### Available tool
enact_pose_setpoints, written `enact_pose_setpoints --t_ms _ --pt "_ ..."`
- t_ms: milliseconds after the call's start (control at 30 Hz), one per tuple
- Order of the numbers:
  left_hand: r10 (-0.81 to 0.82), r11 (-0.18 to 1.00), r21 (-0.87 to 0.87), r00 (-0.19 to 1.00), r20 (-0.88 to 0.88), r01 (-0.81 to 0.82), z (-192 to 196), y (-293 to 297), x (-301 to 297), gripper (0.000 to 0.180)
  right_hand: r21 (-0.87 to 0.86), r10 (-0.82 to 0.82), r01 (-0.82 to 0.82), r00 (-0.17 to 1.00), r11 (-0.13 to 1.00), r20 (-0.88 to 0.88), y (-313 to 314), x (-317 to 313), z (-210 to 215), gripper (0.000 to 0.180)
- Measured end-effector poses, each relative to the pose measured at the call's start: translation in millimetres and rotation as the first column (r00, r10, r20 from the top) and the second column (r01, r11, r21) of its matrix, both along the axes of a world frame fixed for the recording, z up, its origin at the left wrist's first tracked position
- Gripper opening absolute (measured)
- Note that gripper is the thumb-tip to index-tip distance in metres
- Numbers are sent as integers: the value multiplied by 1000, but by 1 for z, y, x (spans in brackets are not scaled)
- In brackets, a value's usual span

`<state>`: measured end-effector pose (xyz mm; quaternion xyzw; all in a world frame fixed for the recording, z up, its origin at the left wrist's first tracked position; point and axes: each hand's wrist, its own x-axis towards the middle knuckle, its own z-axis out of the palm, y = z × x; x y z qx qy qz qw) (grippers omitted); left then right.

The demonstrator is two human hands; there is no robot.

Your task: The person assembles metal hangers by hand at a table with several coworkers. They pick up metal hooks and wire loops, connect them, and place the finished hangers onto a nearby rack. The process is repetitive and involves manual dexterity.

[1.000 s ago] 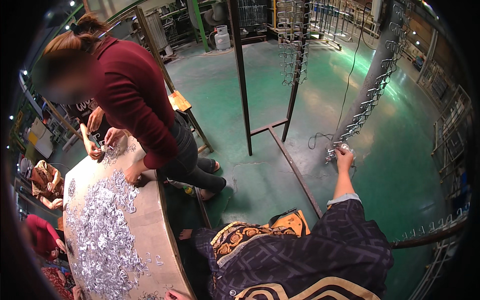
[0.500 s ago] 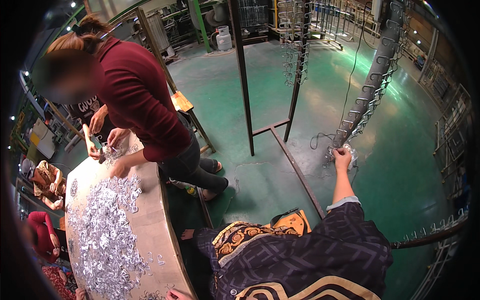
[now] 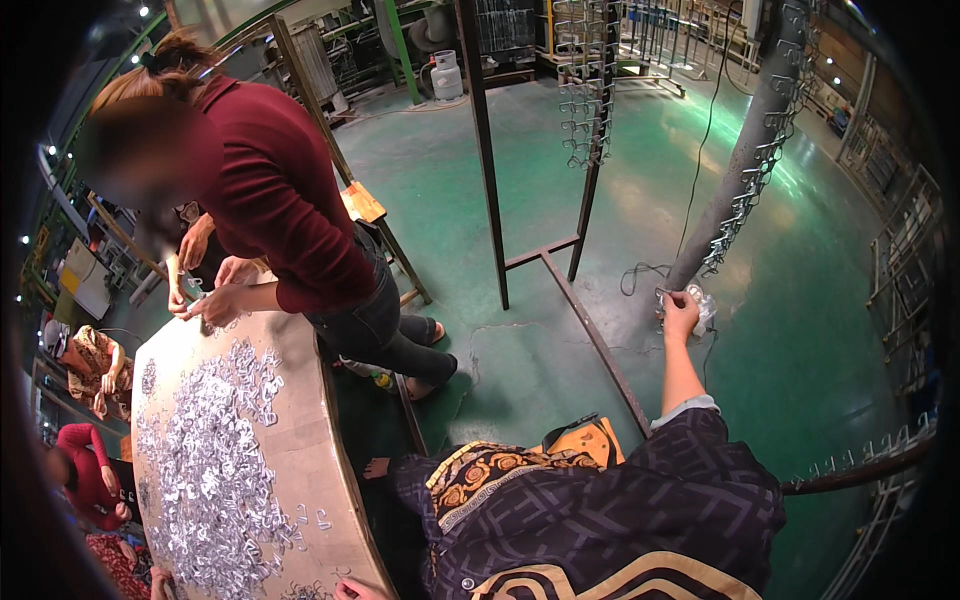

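Note:
My right hand point(image 3: 682, 312) reaches out beside the lower end of a thick grey pole point(image 3: 722, 208). Its fingers are pinched together, and what they hold is too small to make out. Along the pole's right side hangs a chain of linked metal hooks point(image 3: 758, 185). At the bottom edge my left hand point(image 3: 358, 590) shows only in part, over the near end of the table point(image 3: 312, 440). Its fingertips are closed at a small bent metal hook point(image 3: 342, 573). A big pile of silvery metal hooks point(image 3: 215, 460) covers much of the tabletop.
A co-worker in a dark red top point(image 3: 285, 180) leans over the table's far end, handling hooks. More people sit along its left side. A dark metal frame point(image 3: 590, 340) stands ahead, with hook chains point(image 3: 585, 100) hanging behind. A hook-lined bar point(image 3: 860, 475) lies at right.
The row of hooks that crossed the pole's front face no longer shows there; hooks now hang along its right side. My right hand has shifted slightly down. The co-worker's hands have moved left.

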<state>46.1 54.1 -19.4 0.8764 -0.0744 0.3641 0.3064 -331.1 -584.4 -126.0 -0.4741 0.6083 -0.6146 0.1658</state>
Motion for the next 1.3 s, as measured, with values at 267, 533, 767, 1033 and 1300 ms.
enact_pose_setpoints --t_ms 267,533,767,1033,1300 --pt "43 997 -61 998 -43 -46 -43 35 9 10 -88 352 -352 936 932 -21 23 103 42 12" --pt "89 987 -122 986 -144 -107 -48 32 14 10 -38 742 -744 668 667 -57 97 220 85 8" --pt "93 976 -174 976 -197 -128 -36 23 10 5 -44 964 -963 264 266 46 179 318 104 9" --pt "84 971 -204 980 -178 -120 -20 12 7 4 -141 957 -951 -285 -276 56 292 395 133 14" --pt "-180 953 -282 955 -234 111 49 -50 -15 14 -115 747 -738 -649 -664 -146 377 417 134 15"
